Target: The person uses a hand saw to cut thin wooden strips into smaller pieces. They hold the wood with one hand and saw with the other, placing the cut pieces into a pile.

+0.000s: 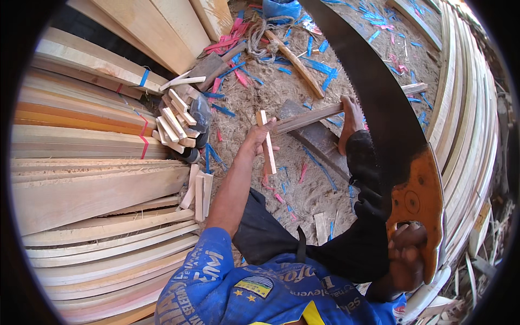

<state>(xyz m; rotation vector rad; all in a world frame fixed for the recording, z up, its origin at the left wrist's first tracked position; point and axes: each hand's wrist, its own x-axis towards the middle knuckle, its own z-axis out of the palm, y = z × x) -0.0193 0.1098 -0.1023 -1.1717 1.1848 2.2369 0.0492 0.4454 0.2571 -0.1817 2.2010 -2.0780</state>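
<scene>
My left hand (259,136) is closed around a short, pale wooden stick (269,154), which points up and down across the fingers. Right beside that hand is the end of a long, narrow wooden strip (314,116), lying across a dark wooden block (319,143) on the ground. My bare foot (352,120) rests on the strip. At the lower right my right hand (406,257) grips the orange-brown handle of a large handsaw (379,70). Its dark blade rises toward the top of the view, toothed edge facing left, and hides part of the strip.
Stacked boards (97,181) fill the left side, and long bundled strips (466,103) curve along the right. Short wood offcuts (172,122) are piled by the left stack. Rope (260,40), a loose stick (295,62) and blue and pink strap scraps (319,66) litter the sandy ground.
</scene>
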